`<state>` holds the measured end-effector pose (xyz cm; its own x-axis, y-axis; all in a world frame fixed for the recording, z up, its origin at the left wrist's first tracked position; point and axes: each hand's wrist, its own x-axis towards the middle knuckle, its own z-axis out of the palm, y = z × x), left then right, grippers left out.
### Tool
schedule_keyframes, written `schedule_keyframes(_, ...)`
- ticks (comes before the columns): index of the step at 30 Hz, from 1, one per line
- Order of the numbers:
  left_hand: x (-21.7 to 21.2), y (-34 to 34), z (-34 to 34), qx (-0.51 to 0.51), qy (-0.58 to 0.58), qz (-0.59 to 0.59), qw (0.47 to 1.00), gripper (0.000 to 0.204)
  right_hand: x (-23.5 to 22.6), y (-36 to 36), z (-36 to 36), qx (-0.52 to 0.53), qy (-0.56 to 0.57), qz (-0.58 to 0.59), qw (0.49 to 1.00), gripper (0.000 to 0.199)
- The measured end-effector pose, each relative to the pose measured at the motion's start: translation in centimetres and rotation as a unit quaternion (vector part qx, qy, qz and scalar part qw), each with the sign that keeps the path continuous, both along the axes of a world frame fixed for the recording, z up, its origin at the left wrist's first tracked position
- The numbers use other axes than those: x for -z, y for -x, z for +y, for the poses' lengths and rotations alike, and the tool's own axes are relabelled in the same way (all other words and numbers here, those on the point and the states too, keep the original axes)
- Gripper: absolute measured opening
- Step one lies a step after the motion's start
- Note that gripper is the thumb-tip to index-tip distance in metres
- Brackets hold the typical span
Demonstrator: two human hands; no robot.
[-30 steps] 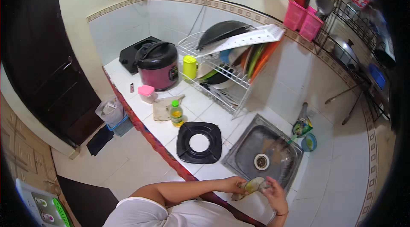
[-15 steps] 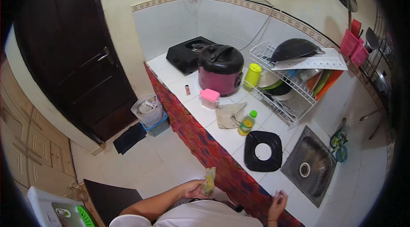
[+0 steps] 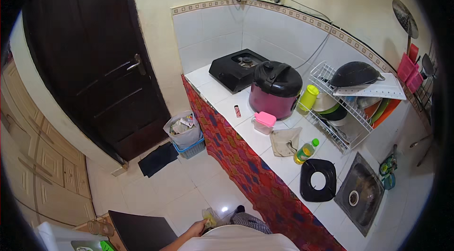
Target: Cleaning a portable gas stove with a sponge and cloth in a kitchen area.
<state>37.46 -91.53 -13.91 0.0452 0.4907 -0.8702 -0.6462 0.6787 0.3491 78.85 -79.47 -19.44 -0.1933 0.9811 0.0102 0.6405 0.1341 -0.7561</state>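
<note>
My left hand (image 3: 195,229) is low in the view, beside my body and over the floor. Its fingers are closed on a crumpled, yellowish-green thing (image 3: 209,217), soft-looking like thin plastic or cloth; its exact kind does not show. My right hand is out of the picture. On the tiled counter ahead lie a black stove grate (image 3: 305,186), a bottle of yellow liquid with a green cap (image 3: 306,151) and a folded beige cloth (image 3: 283,142). Behind these stand a pink-lidded container (image 3: 264,122) and a purple-and-black rice cooker (image 3: 272,97).
A black gas stove (image 3: 232,75) fills the counter's far corner. At right are a loaded dish rack (image 3: 347,142) and a metal sink (image 3: 366,180). A waste bag in a blue basket (image 3: 191,148) stands by the dark door (image 3: 90,57). A dark panel (image 3: 142,227) is at lower left.
My left hand has moved down and left, away from the counter, with the crumpled thing still in it. My right hand has left the counter edge and the picture. The whole view has shifted.
</note>
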Motion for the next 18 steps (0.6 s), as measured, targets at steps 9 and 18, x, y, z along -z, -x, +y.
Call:
schedule_keyframes(9, -7.3, 6.5, 9.2, -0.004, -0.116, 0.250, 0.961, 0.049, -0.4, 7.8, 9.4, -0.162, 0.076, -0.025, 0.984, 0.036)
schedule_keyframes(18, -18.7, 9.4, 25.7, 0.002, -0.311, 0.276, 0.909, 0.042, -5.7, 14.7, 18.7, -0.303, 0.186, -0.064, 0.932, 0.035)
